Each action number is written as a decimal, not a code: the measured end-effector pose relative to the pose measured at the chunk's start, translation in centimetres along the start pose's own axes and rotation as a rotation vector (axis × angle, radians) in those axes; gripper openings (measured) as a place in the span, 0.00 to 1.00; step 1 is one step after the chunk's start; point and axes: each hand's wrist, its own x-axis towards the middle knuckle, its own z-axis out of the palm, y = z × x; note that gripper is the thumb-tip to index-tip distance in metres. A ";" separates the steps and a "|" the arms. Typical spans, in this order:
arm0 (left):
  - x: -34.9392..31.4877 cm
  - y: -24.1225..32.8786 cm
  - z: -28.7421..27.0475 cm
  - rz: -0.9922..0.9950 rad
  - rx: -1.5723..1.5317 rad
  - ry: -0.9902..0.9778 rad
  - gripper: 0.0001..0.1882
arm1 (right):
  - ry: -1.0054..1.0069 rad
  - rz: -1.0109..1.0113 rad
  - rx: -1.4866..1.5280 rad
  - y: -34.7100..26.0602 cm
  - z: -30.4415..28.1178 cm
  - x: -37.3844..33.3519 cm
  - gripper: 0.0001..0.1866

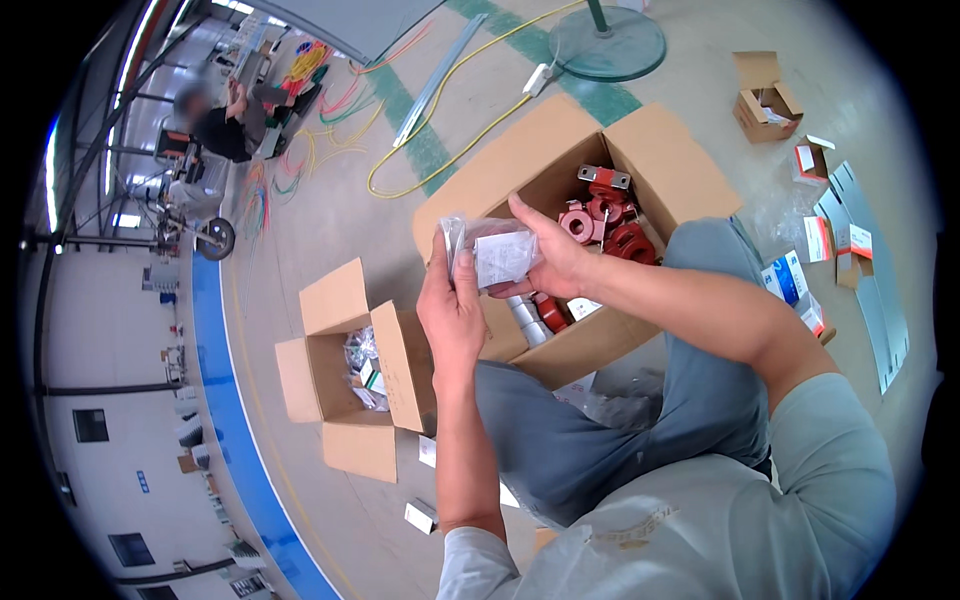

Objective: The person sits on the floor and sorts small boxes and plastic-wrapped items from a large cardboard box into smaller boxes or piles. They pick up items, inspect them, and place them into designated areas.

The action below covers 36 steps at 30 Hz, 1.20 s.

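Both my hands hold a clear plastic bag (505, 257) with a folded white paper in it, above the near left side of a large cardboard box (672, 165). My left hand (452, 310) grips the bag's left end, thumb pressed against it. At the right end, my right hand (555, 250) has its thumb up and its fingers under the bag. Inside the large box lie several red ring-shaped parts (630, 243), some with metal plates. White cylindrical pieces (528, 320) sit in its near corner, partly hidden by my arms and the box wall.
To the left stands a smaller open cardboard box (335, 302) holding plastic bags. Small cartons (768, 110) and a long grey metal strip (868, 275) lie at right. A yellow cable (460, 150) crosses the floor near a round green base (608, 50). Another person (222, 130) sits far left.
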 end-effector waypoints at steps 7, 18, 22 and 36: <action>2.5 3.6 -1.1 0.242 0.260 0.164 0.16 | 0.027 -0.061 0.065 -0.8 -0.8 0.5 0.41; 3.0 4.4 0.6 0.320 0.168 0.090 0.09 | 0.002 -0.094 -0.006 -1.1 -0.6 0.3 0.40; 3.4 3.7 0.7 0.582 0.433 0.200 0.06 | -0.024 -0.083 0.025 -1.7 -0.4 0.2 0.43; 3.9 8.9 -7.7 0.309 0.043 0.306 0.10 | 0.140 -0.104 0.141 -1.7 -2.6 2.1 0.29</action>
